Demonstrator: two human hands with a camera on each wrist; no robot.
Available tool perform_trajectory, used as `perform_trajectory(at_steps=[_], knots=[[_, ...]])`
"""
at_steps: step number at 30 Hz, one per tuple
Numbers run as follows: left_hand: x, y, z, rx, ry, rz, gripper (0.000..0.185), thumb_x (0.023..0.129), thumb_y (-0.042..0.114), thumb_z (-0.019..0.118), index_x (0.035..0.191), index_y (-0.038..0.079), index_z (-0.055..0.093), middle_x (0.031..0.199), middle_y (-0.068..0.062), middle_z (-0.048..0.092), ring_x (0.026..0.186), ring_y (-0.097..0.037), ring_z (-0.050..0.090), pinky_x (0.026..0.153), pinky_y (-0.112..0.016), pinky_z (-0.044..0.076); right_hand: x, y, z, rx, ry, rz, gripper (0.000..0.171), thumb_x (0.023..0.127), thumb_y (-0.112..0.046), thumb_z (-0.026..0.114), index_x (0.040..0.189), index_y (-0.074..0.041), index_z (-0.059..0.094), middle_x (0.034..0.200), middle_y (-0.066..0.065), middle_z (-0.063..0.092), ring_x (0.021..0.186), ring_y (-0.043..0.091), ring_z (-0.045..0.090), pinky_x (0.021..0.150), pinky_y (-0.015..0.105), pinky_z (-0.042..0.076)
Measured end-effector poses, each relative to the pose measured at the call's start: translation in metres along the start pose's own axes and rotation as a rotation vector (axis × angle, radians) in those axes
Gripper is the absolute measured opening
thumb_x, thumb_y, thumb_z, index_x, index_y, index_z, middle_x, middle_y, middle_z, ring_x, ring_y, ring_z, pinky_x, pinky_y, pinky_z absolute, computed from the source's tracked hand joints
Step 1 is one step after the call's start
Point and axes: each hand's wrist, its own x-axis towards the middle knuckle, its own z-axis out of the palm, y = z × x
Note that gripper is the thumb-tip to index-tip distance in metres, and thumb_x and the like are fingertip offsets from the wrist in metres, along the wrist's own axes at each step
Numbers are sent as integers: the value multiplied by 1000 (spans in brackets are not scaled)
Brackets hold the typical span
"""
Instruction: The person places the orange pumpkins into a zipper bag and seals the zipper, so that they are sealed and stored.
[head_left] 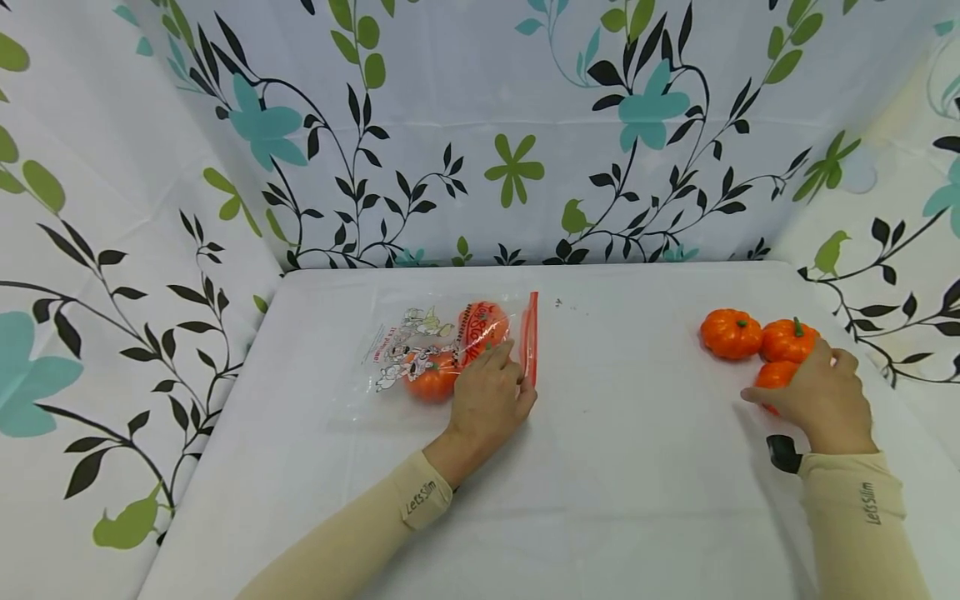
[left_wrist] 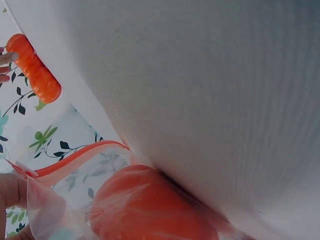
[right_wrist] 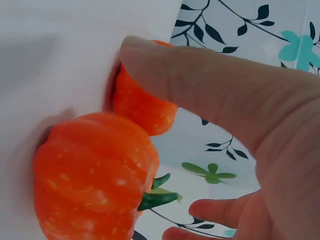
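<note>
Backdrop: cloth printed with black vines, teal flowers and green leaves hangs behind and on both sides.
Bench (head_left: 615,467): covered in plain white cloth.
Bag (head_left: 420,350): clear plastic zip bag with a red seal strip and printed cartoon figures, lying flat on the left part of the bench.
Inside the bag: two small orange pumpkins (head_left: 431,377), one nearer the seal, one nearer the person.
Left hand (head_left: 487,396): rests palm down on the bag near its red seal; the fingers are relaxed, laid over the plastic.
Loose pumpkins (head_left: 731,333): three together on the right part of the bench, touching each other.
Right hand (head_left: 821,400): the fingers are curled around the nearest loose pumpkin (head_left: 772,375), grasping it.
</note>
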Motion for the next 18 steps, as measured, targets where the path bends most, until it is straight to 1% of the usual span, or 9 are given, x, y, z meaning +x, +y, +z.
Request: perform_trajectory(at_steps=[5,7,9,14,18], knots=[[0,0,1,-2,3,6,12,82,16,76,78,6,74,121,-16,70,107,-30,70,95,-39,54,2,9,1,8,-35,27,121,77,-48,80,146,22,10,133,51,14,108,64,34,86,74,42],[-1,0,1,-1,7,9,11,81,16,76,77,6,74,121,-16,71,107,-30,70,95,-39,54,4,13,1,3,-52,26,120,77,-48,79,143,25,11,127,51,17,102,62,37,83,73,44],[-1,0,1,-1,15,14,11,81,16,77,78,5,74,120,-16,71,107,-30,70,94,-39,55,6,17,1,-8,-81,40,122,77,-51,79,141,27,11,123,50,18,98,61,39,82,72,45],[-1,0,2,-3,32,21,11,80,15,77,77,5,74,119,-16,71,105,-30,70,92,-39,56,9,24,1,-24,-146,81,130,75,-57,79,140,29,8,121,51,17,95,61,42,83,71,46],[-1,0,1,-9,32,25,10,79,13,77,74,6,72,119,-17,71,105,-31,70,93,-40,55,8,26,0,-20,-166,75,130,75,-58,79,140,29,7,119,50,17,97,62,40,82,72,45]])
